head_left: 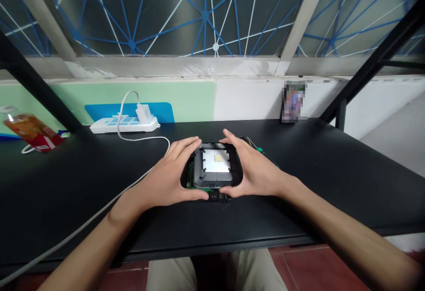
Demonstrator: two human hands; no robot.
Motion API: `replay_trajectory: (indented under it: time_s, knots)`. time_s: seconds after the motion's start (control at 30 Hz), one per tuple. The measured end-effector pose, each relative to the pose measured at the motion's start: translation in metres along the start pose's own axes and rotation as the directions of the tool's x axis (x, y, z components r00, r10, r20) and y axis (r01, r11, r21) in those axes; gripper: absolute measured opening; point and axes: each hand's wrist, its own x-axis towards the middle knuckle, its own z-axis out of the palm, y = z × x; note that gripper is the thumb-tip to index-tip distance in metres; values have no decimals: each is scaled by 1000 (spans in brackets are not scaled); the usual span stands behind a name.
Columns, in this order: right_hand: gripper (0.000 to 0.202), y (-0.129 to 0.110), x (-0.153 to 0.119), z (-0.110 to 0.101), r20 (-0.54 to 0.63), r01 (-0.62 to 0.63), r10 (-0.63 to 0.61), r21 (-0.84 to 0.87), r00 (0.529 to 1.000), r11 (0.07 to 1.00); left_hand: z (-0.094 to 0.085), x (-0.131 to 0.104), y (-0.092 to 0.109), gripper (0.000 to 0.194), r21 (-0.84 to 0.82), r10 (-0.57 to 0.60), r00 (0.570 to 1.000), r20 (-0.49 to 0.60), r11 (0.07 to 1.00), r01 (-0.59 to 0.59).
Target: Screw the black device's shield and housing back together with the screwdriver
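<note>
A dark square device casing [217,178] with a silver metal plate [212,165] and a small yellowish pad lies near the middle of the black table. Beneath it a green circuit board [190,176] shows at the left and front edges. My left hand [166,172] wraps round the left side, thumb at the front edge and fingers at the back. From the right, my right hand [255,170] grips the casing with its thumb at the front and fingers at the back corner. Black and green wires [260,149] lie behind my right hand.
A white power strip [124,124] with a plugged-in charger [144,113] stands at the back left. Its white cable [96,215] runs past my left arm. A tilted drink bottle [31,131] is at the far left. A blurred phone-like object [293,102] leans on the back wall.
</note>
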Motion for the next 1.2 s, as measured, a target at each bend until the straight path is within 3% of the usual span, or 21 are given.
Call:
replay_trajectory:
  time_s: [0.67, 0.97, 1.2]
  knots:
    - [122, -12, 2, 1, -70, 138, -148, -130, 987, 982, 7, 3, 12, 106, 80, 70, 995, -72, 995, -64]
    - [127, -9, 1, -2, 10, 114, -114, -60, 993, 992, 5, 2, 12, 101, 69, 141, 967, -211, 989, -129]
    - [125, -7, 1, -1, 22, 79, -78, -35, 997, 996, 3, 1, 13, 90, 61, 173, 955, -239, 985, -163]
